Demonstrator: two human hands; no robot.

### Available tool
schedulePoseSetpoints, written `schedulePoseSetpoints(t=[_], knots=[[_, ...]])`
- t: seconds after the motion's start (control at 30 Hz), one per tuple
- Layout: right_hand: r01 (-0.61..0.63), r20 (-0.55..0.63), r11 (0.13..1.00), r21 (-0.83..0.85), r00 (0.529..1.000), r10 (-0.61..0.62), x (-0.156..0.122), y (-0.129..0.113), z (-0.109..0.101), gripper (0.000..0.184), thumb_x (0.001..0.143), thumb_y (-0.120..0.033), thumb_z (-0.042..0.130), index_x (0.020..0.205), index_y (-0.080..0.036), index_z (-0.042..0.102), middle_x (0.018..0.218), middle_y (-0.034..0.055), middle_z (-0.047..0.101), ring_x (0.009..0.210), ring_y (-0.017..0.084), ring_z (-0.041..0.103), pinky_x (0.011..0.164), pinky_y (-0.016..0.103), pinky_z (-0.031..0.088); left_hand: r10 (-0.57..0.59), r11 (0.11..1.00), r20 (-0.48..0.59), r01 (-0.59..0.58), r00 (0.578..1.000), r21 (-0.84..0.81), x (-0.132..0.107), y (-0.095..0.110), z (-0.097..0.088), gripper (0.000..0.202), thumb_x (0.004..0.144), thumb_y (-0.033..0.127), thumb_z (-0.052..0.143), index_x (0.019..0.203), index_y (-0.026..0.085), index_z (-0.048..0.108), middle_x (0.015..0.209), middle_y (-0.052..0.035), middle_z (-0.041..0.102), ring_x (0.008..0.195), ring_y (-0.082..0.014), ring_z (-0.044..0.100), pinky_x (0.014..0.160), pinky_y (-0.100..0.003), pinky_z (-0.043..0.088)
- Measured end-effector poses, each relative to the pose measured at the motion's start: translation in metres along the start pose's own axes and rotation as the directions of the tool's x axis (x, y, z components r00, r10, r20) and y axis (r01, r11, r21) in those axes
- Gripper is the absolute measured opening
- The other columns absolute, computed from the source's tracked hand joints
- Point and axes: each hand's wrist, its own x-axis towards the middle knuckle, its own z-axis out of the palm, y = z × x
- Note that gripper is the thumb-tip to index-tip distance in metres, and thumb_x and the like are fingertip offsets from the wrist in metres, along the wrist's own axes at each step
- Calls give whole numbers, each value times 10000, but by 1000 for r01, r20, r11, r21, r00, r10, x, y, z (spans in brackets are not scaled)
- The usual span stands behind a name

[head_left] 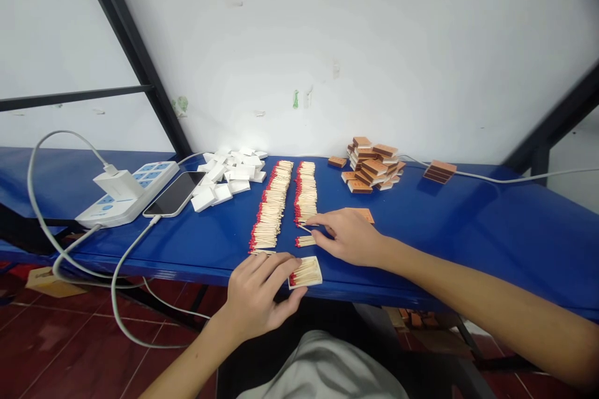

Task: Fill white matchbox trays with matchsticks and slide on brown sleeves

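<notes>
My left hand (pixel 262 290) grips the left end of a white matchbox tray (pixel 316 279) at the table's front edge, thumb below and fingers above. Red-tipped matches (pixel 306 272) lie side by side inside it. Just beyond, my right hand (pixel 349 237) reaches in from the right, thumb and forefinger closing at a match (pixel 305 228) near a small group of loose matches (pixel 304 241). Two long rows of matches run away from me, a left row (pixel 271 209) and a right row (pixel 306 190). Partly behind my right hand lies an orange-brown matchbox sleeve (pixel 365 214).
White trays (pixel 229 174) are heaped at the back left, brown matchboxes (pixel 373 165) at the back right. A brown box (pixel 440 171) stands farther right by a cable. A phone (pixel 174 194) and a power strip (pixel 126 193) with a plugged charger (pixel 118 186) occupy the left side.
</notes>
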Motion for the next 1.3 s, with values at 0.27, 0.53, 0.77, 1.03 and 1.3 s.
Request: schedulePoseSetpoints(t=[0.27, 0.53, 0.77, 1.03, 1.3], knots=[[0, 7, 1000, -8, 1000, 0, 0, 1, 1, 319, 926, -258, 526, 1176, -261, 725, 702, -5, 673, 618, 136, 568, 624, 254, 325, -1, 1000, -1, 1, 1000, -2, 1, -1, 1, 226, 872, 279, 654, 1075, 182, 632, 985, -75, 748, 790, -202, 684, 694, -324, 520], [0, 5, 1000, -4, 1000, 0, 2, 6, 4, 273, 948, -245, 508, 1086, -233, 743, 628, -11, 629, 582, 127, 527, 606, 252, 295, -8, 1000, 7, 8, 1000, -8, 0, 0, 1, 230, 869, 278, 655, 1078, 183, 644, 985, -72, 745, 793, -199, 683, 699, -322, 529], [-1, 23, 999, 47, 1000, 0, 3, 8, 4, 286, 972, -235, 486, 1113, -244, 734, 617, -27, 601, 536, 110, 465, 592, 248, 272, -10, 1000, 7, 10, 1000, -4, -1, 0, 0, 227, 875, 283, 652, 1083, 191, 638, 995, -72, 749, 800, -200, 683, 704, -328, 522], [-18, 31, 999, 29, 999, 17, 3, 9, 5, 266, 975, -250, 487, 1096, -242, 723, 584, -38, 555, 525, 109, 441, 583, 252, 244, -7, 1000, 9, 7, 1000, -14, 0, -1, 0, 225, 873, 272, 661, 1077, 184, 629, 989, -72, 749, 789, -210, 679, 690, -334, 508], [-35, 45, 999, 23, 998, 34, 5, 7, 4, 209, 954, -225, 508, 1013, -198, 706, 635, -23, 606, 561, 115, 484, 605, 251, 279, -4, 1000, 10, 4, 1000, -17, 0, -1, 1, 233, 866, 265, 663, 1081, 182, 626, 991, -76, 749, 791, -212, 678, 695, -339, 513]])
